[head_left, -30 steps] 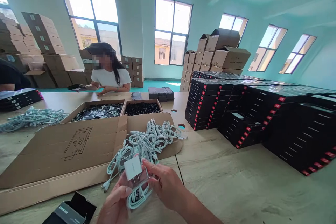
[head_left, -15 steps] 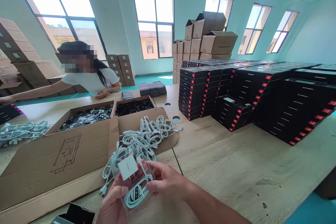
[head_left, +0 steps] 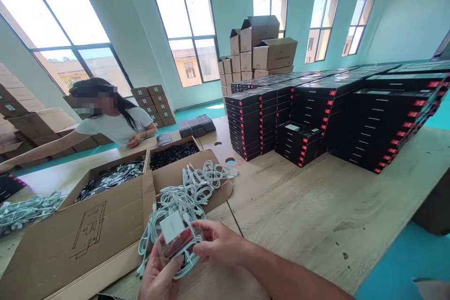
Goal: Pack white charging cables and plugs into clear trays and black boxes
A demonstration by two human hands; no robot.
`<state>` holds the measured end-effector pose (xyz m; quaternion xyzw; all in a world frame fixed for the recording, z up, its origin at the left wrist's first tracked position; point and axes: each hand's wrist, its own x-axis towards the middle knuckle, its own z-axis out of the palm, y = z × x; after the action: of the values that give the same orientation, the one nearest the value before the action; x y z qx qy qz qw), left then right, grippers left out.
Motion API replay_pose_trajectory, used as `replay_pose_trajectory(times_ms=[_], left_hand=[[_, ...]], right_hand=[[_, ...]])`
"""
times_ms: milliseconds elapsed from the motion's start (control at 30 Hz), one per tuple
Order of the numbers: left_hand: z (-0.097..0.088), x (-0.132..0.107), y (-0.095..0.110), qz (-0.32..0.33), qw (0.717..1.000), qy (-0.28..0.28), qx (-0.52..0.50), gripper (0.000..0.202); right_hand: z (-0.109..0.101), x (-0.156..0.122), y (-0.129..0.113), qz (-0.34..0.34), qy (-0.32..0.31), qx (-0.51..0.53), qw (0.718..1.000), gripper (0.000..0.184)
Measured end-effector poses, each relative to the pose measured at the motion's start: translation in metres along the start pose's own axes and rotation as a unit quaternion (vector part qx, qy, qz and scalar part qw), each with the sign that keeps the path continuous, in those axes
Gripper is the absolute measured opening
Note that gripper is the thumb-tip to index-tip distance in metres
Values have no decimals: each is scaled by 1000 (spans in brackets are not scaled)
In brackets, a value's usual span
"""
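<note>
My left hand (head_left: 160,274) is closed around a clear plastic tray (head_left: 162,252) from the left, its thumb pressing over the coiled cable. A white charger plug (head_left: 173,226) sits at the tray's upper end. In the lower end lies a white charging cable (head_left: 189,267), coiled, with a dark label partly hidden by my left thumb. From the right, my right hand (head_left: 223,243) closes its thumb and fingers on the cable at the tray's edge. Just beyond the tray, more coiled white cables (head_left: 181,194) lie heaped on a cardboard flap.
An open carton (head_left: 116,225) holds dark flat pieces, with small black parts (head_left: 174,153) in the adjoining section. Stacked black boxes (head_left: 246,126) stand to the right. Another bundle of cables (head_left: 31,211) lies left. A co-worker (head_left: 112,124) leans over the table's far side.
The camera view has tilted and shifted. My left thumb has moved from the tray's side onto the coiled cable, partly covering its label. The co-worker's outstretched arm stays at the left.
</note>
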<state>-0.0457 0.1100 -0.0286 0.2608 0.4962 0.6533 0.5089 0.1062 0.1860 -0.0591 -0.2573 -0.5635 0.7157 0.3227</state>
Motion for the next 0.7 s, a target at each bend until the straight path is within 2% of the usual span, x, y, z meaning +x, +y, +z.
replay_pose_trajectory(times_ms=[100, 200, 367, 433, 467, 533, 633, 700], left_hand=[[3, -6, -3, 20, 1000, 15, 12, 89], [7, -12, -10, 13, 1000, 4, 11, 89], [9, -17, -20, 2, 1000, 1, 4, 80], [4, -15, -18, -3, 1000, -3, 15, 80], [0, -14, -16, -7, 1000, -8, 17, 81], [-10, -13, -13, -22, 999, -20, 14, 83], [-21, -18, -10, -68, 997, -35, 26, 88], [-24, -25, -8, -103, 991, -50, 67, 93]], right_hand=[[1, -2, -1, -63, 38, -46, 996, 55], [7, -7, -5, -116, 101, -166, 974, 45], [18, -10, -4, -103, 180, -377, 903, 41], [19, -9, -2, -96, 183, -392, 896, 41], [18, -8, -2, -94, 177, -381, 903, 40], [13, -4, -2, -90, 151, -311, 934, 42], [4, 2, -5, -64, 85, -99, 989, 60], [0, 3, -8, -46, 45, 25, 998, 68]])
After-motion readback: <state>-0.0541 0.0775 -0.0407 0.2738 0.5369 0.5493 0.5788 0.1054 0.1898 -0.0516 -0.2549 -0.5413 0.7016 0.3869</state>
